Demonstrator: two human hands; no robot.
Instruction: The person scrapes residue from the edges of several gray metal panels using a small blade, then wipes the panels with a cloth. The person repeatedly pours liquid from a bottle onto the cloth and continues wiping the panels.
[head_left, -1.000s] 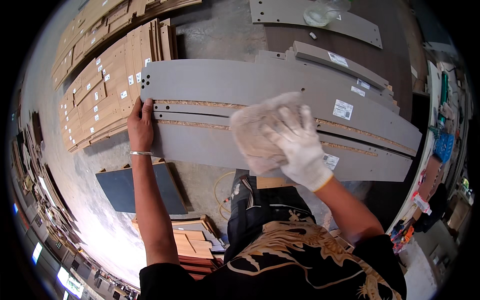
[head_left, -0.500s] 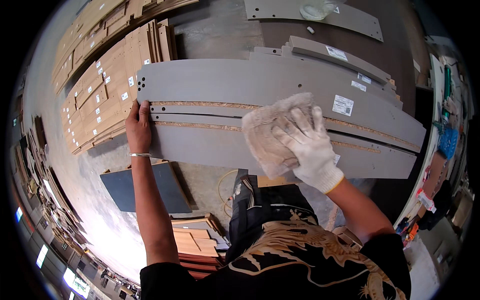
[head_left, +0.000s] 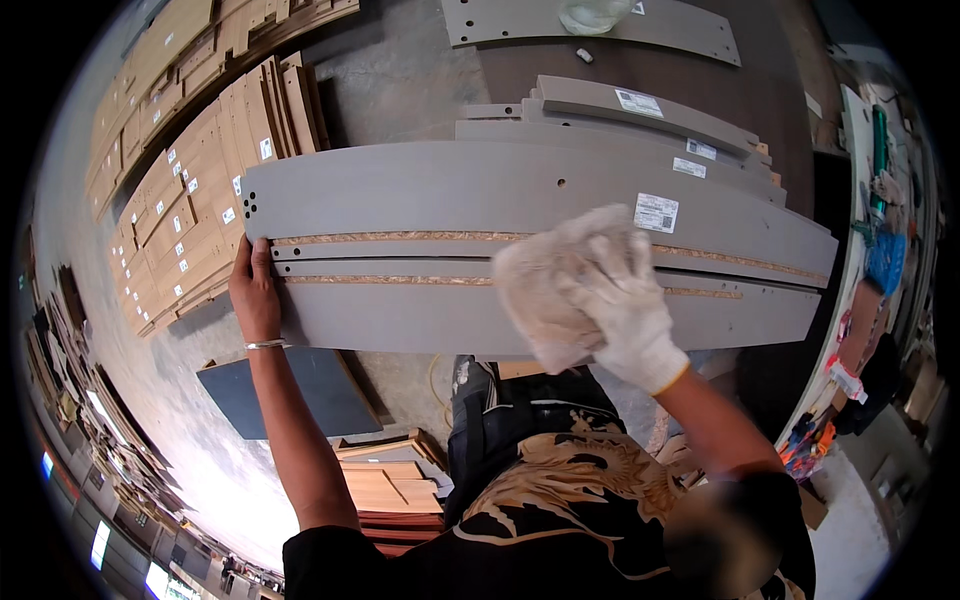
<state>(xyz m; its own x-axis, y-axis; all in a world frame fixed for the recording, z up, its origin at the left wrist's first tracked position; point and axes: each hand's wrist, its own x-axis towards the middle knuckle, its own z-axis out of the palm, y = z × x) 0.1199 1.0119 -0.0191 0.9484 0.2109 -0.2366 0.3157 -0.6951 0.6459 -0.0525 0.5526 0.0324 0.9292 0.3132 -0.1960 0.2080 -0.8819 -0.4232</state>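
Two long grey panels (head_left: pixel 400 195) lie edge to edge across the middle, each with a groove of bare chipboard and small dark holes. My bare left hand (head_left: pixel 256 292) is closed on their left end, thumb on top; its other fingers are partly hidden at the edge. My right hand (head_left: pixel 625 300), in a white knitted glove, presses a fluffy beige cloth (head_left: pixel 535 290) across both panels, right of their middle. Motion blurs the glove and cloth slightly. Just beyond the cloth, a white printed label (head_left: pixel 656 212) sits on the farther panel.
More grey boards (head_left: pixel 640 105) are stacked behind the panels, and another holed board (head_left: pixel 590 30) carries a clear plastic bag (head_left: pixel 597 14). Stacks of wood-coloured panels (head_left: pixel 190 210) stand at left. A dark board (head_left: pixel 290 393) lies below my left forearm. A cluttered bench (head_left: pixel 850 260) runs along the right.
The cloth under my right hand has moved to the right along the panels. My left hand stays at their left end. The whole view has shifted slightly.
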